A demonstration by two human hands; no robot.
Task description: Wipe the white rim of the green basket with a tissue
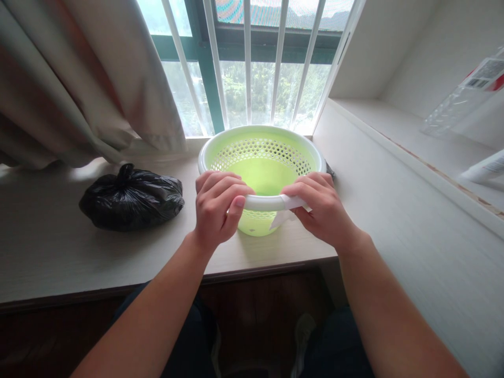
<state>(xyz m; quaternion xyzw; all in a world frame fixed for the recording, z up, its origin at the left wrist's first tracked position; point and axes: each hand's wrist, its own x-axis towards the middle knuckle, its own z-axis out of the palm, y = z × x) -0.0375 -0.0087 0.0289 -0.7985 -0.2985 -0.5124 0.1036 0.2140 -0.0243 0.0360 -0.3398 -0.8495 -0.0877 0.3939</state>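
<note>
A light green basket [258, 176] with a white rim and rows of round holes stands on the pale window ledge [232, 252]. My left hand [220, 207] is wrapped over the near left part of the rim. On the near right part, my right hand [317, 207] grips the same rim, its thumb underneath. Something thin and white [280, 218] hangs below the rim beside my right fingers. The basket's inside looks bare where it shows; my fingers cover part of its near side.
A knotted black plastic bag [132, 199] lies on the ledge at the left, below a curtain [86, 79]. Barred windows [248, 68] rise behind the basket. A clear bottle [464, 100] and a white item [486, 167] lie on the right shelf. Something dark [329, 170] sits behind the basket.
</note>
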